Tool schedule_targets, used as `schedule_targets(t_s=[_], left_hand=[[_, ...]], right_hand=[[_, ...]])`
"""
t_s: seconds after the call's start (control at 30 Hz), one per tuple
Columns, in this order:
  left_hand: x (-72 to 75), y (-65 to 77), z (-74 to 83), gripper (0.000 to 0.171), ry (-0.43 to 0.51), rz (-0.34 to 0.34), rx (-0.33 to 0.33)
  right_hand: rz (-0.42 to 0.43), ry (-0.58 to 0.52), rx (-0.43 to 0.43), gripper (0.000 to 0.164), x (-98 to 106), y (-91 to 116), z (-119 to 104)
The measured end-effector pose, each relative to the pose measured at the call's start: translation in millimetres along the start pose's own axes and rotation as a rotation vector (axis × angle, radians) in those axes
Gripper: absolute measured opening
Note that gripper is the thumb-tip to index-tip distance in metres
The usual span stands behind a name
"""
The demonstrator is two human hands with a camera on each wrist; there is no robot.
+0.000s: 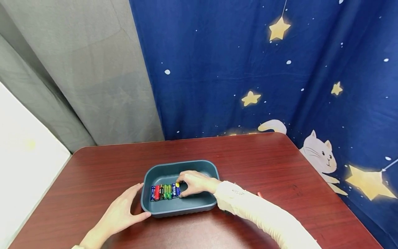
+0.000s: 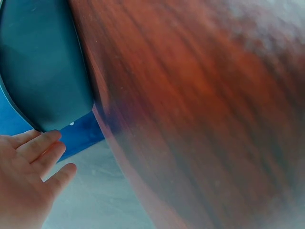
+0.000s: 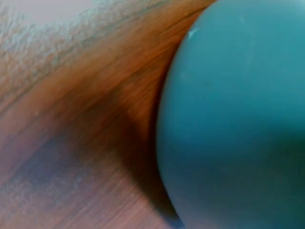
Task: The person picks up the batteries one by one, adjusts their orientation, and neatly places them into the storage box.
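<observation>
A dark teal tray [image 1: 161,211] with rounded corners rests on the table. Inside it, several batteries lie side by side in a row, among them a red battery [image 1: 157,192] and a green battery [image 1: 169,192]. My right hand [image 1: 194,183] reaches into the tray and pinches the blue-and-yellow battery [image 1: 178,190] at the row's right end, thumb at its near end and fingers at its far end. My left hand [image 1: 121,211] spreads around the tray's left end, fingertips and thumb at the rim. In the left wrist view, straight fingers [image 2: 40,145] meet the tray's edge.
The reddish-brown wooden table [image 1: 102,166] extends around the tray. A small red object [image 1: 259,195] shows just behind the right sleeve [image 1: 258,211]. Grey cloth [image 1: 93,69] and a blue star-patterned curtain [image 1: 217,76] hang beyond the table's far edge.
</observation>
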State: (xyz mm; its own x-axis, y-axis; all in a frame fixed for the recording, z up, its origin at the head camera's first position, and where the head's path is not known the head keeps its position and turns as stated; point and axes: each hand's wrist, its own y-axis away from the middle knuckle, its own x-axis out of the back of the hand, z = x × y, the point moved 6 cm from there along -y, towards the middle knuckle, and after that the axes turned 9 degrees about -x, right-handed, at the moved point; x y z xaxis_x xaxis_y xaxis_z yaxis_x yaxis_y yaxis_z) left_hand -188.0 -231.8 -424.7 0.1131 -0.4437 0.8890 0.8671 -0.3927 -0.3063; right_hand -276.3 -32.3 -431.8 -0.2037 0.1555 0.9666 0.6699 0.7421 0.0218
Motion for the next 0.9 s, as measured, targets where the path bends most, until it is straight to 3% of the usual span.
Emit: schedule_targets(t_s=[0.37,0.67,0.9], left_hand=[[-2.1,-0.1,1.2,0.091,0.010,-0.012,0.011],[-0.5,0.6,1.7,0.092,0.008,-0.006,0.009],[-0.3,1.3,1.3,0.092,0.008,-0.004,0.011]], right_hand=[[0.026,-0.049,-0.010,0.050,10,11,5],[0.109,-0.130,0.052,0.054,48,35,1],[0.253,-0.213,0.117,0.053,80,69,6]])
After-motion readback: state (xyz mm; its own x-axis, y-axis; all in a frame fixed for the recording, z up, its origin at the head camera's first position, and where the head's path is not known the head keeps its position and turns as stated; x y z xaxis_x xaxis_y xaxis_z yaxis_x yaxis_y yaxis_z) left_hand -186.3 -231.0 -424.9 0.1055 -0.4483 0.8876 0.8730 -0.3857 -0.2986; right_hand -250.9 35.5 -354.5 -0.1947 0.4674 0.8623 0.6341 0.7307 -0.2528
